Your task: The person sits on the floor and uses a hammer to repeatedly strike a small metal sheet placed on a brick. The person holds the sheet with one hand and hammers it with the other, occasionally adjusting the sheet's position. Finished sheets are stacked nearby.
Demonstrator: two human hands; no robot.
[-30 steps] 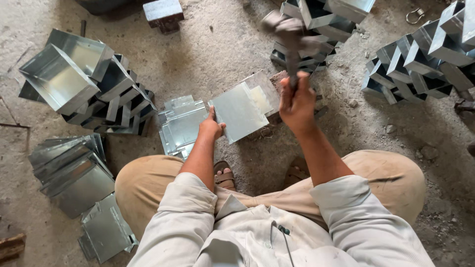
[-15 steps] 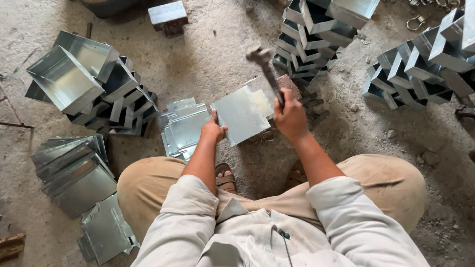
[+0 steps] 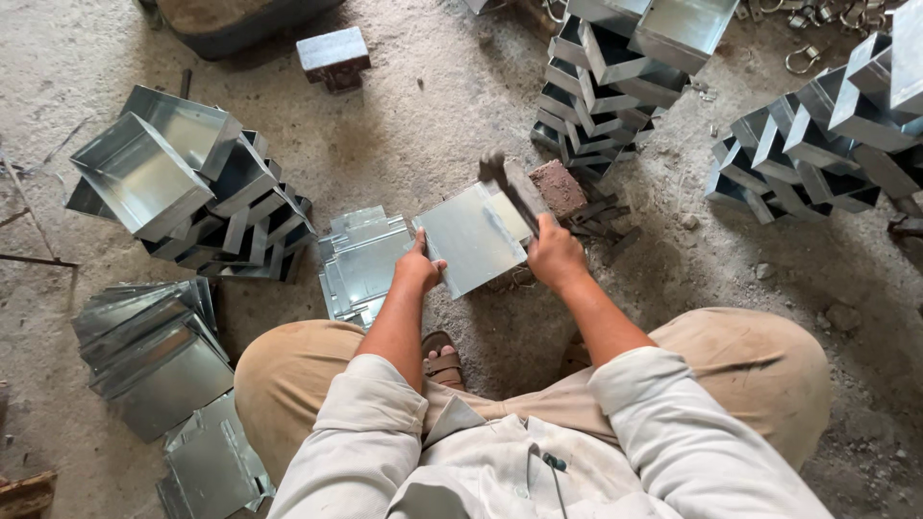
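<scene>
- The left hand (image 3: 420, 268) pinches the near-left edge of a flat, square sheet-metal piece (image 3: 471, 238), fingers curled over the rim and thumb on top, which pins the sheet so it cannot skid.
- The right hand (image 3: 555, 255) wraps its fingers tightly round the handle of a hammer (image 3: 511, 185); the dark head hangs just above the sheet's far edge (apparently poised over the seam).
- The sheet lies between the two hands, its far-right corner beside a reddish brick (image 3: 560, 186) on the concrete floor (image 3: 433, 106).
- Just left of the left-hand fingers sits a pile of flat blanks (image 3: 358, 264), dull galvanised grey with notched tabs.
- Well beyond the fingers, stacked folded trays (image 3: 183, 187) and open boxes (image 3: 615, 67) nest together, thin-walled, sharp-cornered, faintly shiny.
</scene>
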